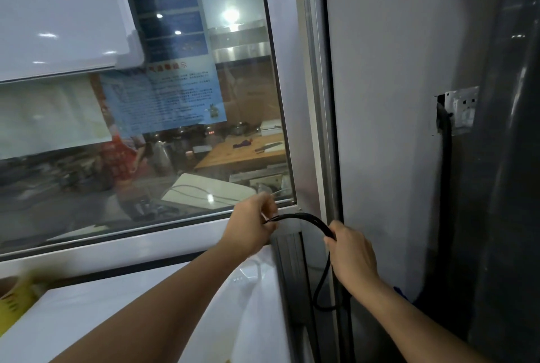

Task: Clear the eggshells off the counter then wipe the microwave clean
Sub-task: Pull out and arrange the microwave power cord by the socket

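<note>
Both of your hands are closed on the thin black power cable [304, 218]: your left hand [251, 225] pinches its end just below the window's white lower frame [146, 241], and your right hand [352, 257] grips the arch just right of that frame's corner. If you tug hard, I'd expect the slack loop hanging below to snag in the gap beside the white glossy microwave top [117, 313], or the end to slip free. That microwave lies directly under your left forearm; no eggshells show.
</note>
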Demonstrator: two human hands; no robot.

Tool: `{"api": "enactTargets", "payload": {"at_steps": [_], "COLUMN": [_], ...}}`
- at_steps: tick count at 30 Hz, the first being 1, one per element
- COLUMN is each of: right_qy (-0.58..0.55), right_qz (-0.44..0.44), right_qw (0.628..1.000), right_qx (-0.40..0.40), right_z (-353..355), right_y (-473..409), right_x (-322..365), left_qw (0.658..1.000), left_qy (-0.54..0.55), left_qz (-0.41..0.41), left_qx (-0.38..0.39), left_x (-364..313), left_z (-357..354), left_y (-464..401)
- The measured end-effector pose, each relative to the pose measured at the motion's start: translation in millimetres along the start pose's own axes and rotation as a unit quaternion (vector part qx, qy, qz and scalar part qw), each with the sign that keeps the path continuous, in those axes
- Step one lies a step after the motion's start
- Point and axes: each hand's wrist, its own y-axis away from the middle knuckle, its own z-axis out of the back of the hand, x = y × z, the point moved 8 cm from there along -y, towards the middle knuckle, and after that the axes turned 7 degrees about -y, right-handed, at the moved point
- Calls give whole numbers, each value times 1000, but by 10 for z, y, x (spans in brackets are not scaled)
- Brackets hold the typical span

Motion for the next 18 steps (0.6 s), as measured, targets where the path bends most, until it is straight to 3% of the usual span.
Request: {"api": "enactTargets", "payload": {"at_steps": [5, 11, 18], "right_qy": [-15, -31, -93], "right_qz": [6, -12, -42], "right_qw": [1000, 999, 993], "right_qx": [-10, -22, -55], "right_z": [62, 92, -56], "right_y": [14, 7, 48], "right_x": [87, 161, 24], "left_qw": [998, 994, 985], "left_qy": [4, -58, -142], "left_qz": [47, 50, 66], "left_qx": [35, 78, 67], "left_x": [293, 517, 610], "left_z": [51, 111, 79], "left_y": [146, 247, 210]}}
